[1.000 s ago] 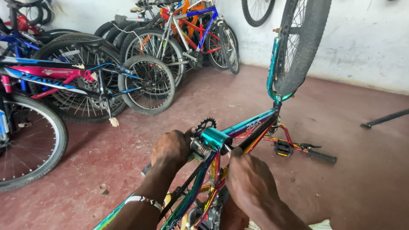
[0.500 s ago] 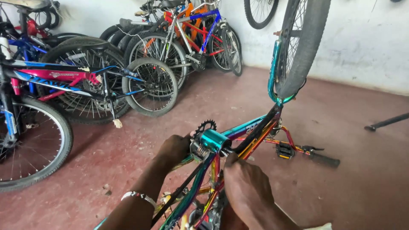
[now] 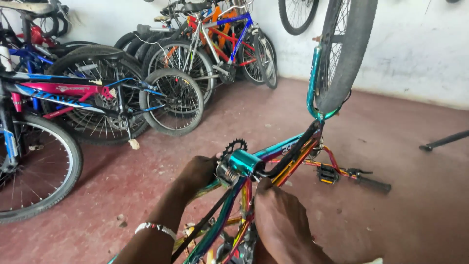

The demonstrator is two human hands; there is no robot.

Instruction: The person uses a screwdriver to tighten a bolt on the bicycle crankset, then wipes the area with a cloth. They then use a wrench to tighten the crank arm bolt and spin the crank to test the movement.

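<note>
- Working at the bottom bracket shell [image 3: 243, 163] of an upturned, rainbow-tinted bicycle frame [image 3: 288, 151], the shell sitting centre frame, between both hands.
- Curling the left hand [image 3: 198, 172] around the chainring side, fingers closed against the small black sprocket [image 3: 233, 146]; cannot tell whether actually gripping it or only bracing.
- Pressing the right hand [image 3: 282, 222] low against the frame tubes just below the shell, fingers folded out of sight, so cannot tell what, if anything, being held.
- Risking, by judgement, nicked fingertips on the sprocket teeth, given knuckles lying so close.
- Risking also a tipping bike: front wheel [image 3: 344, 54] riding high in the air, handlebar grip [image 3: 373, 184] and pedal [image 3: 326, 174] resting on the floor as narrow supports.
- Possibly dropping small parts onto the floor and losing them among the grit.
- Standing on a worn, dusty red concrete floor [image 3: 400, 215], scuffed and scattered with bits of debris.
- Crowding the left side: parked bicycles [image 3: 97, 98], several deep, leaning toward a stained white wall [image 3: 420, 44]; another wheel [image 3: 296, 14] hanging on that wall.
</note>
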